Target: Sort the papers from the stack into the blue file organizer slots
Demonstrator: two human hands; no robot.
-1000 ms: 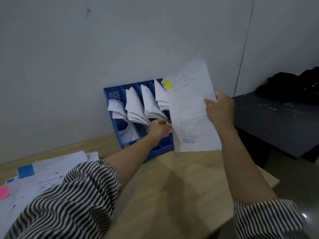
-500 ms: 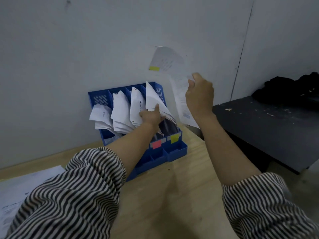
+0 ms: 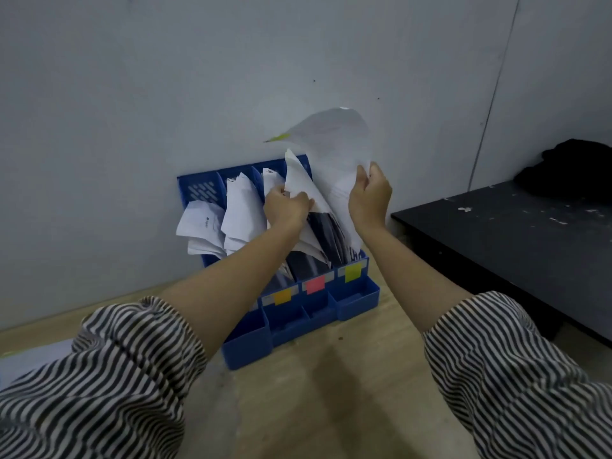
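The blue file organizer (image 3: 356, 298) stands against the wall, its slots full of white papers and marked in front with orange, pink and yellow tags. My right hand (image 3: 370, 197) grips a white sheet with a yellow tab (image 3: 331, 140), which curls over the rightmost slot with its lower part down between the papers there. My left hand (image 3: 286, 207) grips the papers in the rightmost slot (image 3: 299, 180) and holds them leftward. A corner of the paper stack (image 3: 31, 359) shows at the left edge, mostly hidden by my striped sleeve.
The organizer sits on a light wooden table (image 3: 314, 392) backed by a grey wall. To the right is a lower black table (image 3: 516, 240) with a black cloth (image 3: 576, 170) on its far end.
My right hand has lowered the tabbed sheet into the rightmost slot, and the sheet's top has curled over. My left hand stays on that slot's papers. The camera has moved closer.
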